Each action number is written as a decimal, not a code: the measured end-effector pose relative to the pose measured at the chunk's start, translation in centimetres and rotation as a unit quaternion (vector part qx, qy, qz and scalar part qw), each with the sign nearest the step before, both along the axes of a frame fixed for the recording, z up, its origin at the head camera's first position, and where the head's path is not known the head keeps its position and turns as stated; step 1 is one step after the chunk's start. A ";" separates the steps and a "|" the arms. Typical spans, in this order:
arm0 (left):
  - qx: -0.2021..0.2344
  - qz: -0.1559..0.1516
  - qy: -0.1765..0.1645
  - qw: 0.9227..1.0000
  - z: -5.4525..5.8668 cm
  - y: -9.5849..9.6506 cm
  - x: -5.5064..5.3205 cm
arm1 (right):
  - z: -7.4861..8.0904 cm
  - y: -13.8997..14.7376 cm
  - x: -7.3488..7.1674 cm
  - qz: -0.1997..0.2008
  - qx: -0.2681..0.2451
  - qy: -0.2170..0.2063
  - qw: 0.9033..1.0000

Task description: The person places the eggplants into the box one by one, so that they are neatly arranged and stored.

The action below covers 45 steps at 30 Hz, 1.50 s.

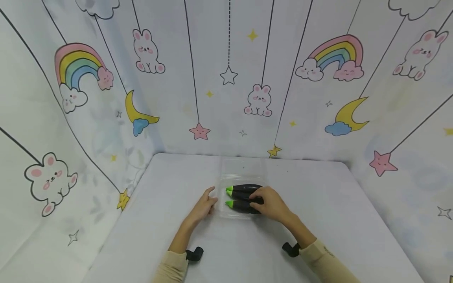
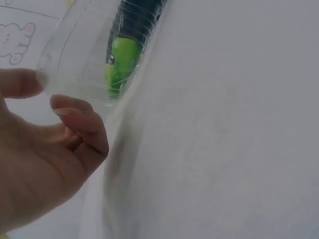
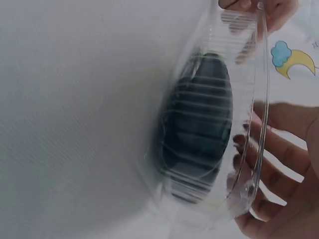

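Note:
Three dark, glossy eggplants (image 1: 244,207) with bright green stem ends lie side by side in a clear plastic container (image 1: 223,209). Its transparent lid (image 1: 243,167) is folded back toward the wall. At the container's left end is my left hand (image 1: 201,207); in the left wrist view one fingertip meets the clear wall and the other fingers are bent beside it. My right hand (image 1: 273,206) reaches over the right rim, fingers spread above the eggplants' right ends and partly covering them. The right wrist view shows those fingertips through the clear side, above a dark eggplant (image 3: 199,119).
A white cloth-covered table (image 1: 170,177) extends around the container. Behind it and at the sides hangs a white backdrop (image 1: 170,98) printed with rabbits, rainbows, moons and stars. Dark wrist-worn devices (image 1: 194,254) sit at both sleeves.

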<state>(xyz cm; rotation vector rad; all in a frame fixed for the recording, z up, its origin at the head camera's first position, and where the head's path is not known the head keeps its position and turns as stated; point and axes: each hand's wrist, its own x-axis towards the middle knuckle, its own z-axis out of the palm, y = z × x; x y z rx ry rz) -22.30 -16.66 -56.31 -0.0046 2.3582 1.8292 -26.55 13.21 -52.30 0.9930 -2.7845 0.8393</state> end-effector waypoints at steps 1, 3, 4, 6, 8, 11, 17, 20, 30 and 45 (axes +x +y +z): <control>-0.013 -0.002 0.001 1.000 0.1 -0.2 -0.1 | 0.1 0.1 -0.1 -0.003 -0.016 0.011 1.000; -0.041 -0.002 0.008 0.999 0.4 -0.7 -0.3 | 0.3 0.4 -0.3 -0.015 -0.044 0.038 0.998; -0.057 -0.002 0.012 0.998 0.5 -0.9 -0.5 | 0.4 0.5 -0.5 -0.024 -0.057 0.051 0.997; -0.089 0.003 0.021 0.996 0.8 -1.4 -0.9 | 0.6 0.8 -0.9 -0.044 -0.080 0.070 0.993; -0.110 0.008 0.029 0.993 1.3 -1.9 -1.3 | 1.0 1.1 -1.3 -0.068 -0.100 0.074 0.990; -0.131 0.011 0.040 0.991 1.7 -2.5 -2.2 | 1.3 1.6 -2.2 -0.105 -0.127 0.067 0.984; -0.135 0.015 0.041 0.990 2.3 -2.9 -4.4 | 1.0 2.9 -4.7 -0.171 -0.151 0.013 0.974; -0.117 0.018 0.035 0.992 2.3 -2.8 -5.3 | 0.7 3.4 -6.0 -0.194 -0.136 -0.033 0.971; -0.085 0.037 0.025 0.995 1.9 -2.0 -7.3 | -0.4 4.0 -8.1 -0.190 -0.137 -0.157 0.959; -0.050 0.033 0.038 0.997 -0.4 -1.6 -9.0 | -1.7 3.8 -9.1 -0.180 -0.221 -0.296 0.912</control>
